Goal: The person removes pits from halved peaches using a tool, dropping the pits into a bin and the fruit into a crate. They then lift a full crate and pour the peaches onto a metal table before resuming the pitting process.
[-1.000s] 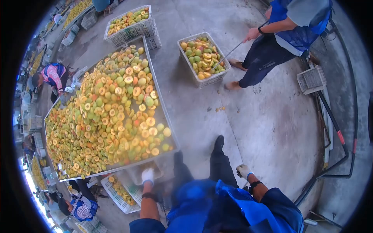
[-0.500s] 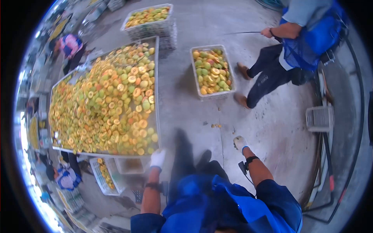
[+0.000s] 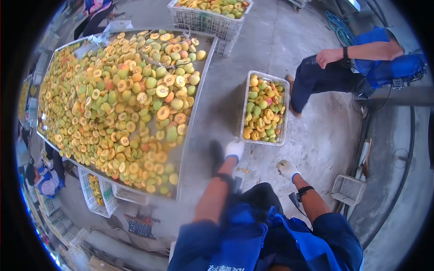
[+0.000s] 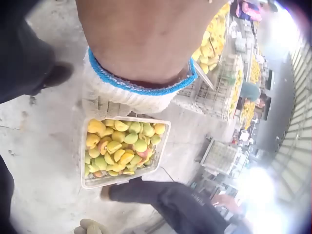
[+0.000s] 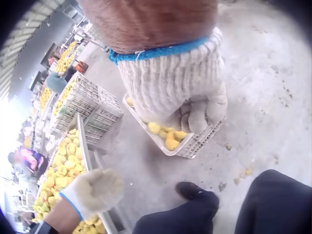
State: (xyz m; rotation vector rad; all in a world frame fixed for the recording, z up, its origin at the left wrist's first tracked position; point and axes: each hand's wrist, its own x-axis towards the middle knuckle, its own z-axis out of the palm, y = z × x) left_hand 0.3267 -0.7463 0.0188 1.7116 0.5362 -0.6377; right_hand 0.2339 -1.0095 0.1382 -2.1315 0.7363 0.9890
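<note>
Head view: the fruit crate point(image 3: 245, 106) stands on grey concrete floor point(image 3: 316, 144), the gloved left hand point(image 3: 234, 149) near its closest corner, the right hand point(image 3: 286, 170) below it, fingers loosely curled, holding nothing. Left of the crate, a metal table point(image 3: 208, 43) heaped with halved fruit; right of it, another person point(image 3: 323, 81). Left wrist: past the crate, bright glare and a ribbed wall or roof point(image 4: 303, 92); left fingers hidden. Right wrist: left palm relaxed, unfolded, empty, apart from the crate.
</note>
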